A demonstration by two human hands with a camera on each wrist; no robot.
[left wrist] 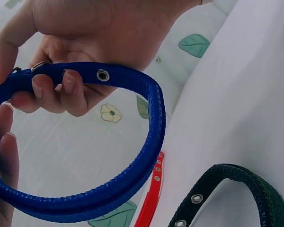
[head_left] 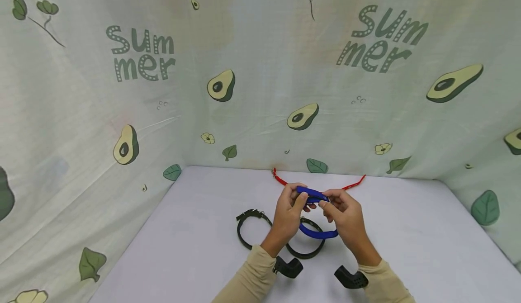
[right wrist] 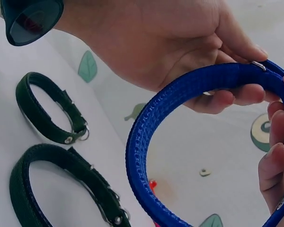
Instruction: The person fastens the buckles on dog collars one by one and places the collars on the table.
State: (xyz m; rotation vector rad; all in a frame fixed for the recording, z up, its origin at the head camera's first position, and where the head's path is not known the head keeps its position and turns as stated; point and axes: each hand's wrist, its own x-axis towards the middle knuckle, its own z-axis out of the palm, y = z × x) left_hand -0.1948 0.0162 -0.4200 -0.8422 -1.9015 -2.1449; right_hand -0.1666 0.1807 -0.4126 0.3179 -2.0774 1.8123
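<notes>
A blue pet collar [head_left: 319, 234], bent into a loop, is held up between both hands above the white table. My left hand [head_left: 288, 212] grips one part of the strap, its fingertips curled round the band near a metal eyelet [left wrist: 102, 75]. My right hand [head_left: 348, 217] pinches the collar's other side, beside a small metal piece [right wrist: 259, 66]. In the head view the strap ends overlap between the two thumbs. The loop hangs below the hands in the wrist views, with its ribbed inner face [right wrist: 141, 146] showing.
Two dark green collars, one at left [head_left: 240, 233] and one partly behind the left forearm [head_left: 305, 255], lie buckled into loops on the table [head_left: 195, 230]. A red collar [head_left: 354, 186] lies stretched out behind the hands. A printed curtain [head_left: 252, 126] encloses the table's back and sides.
</notes>
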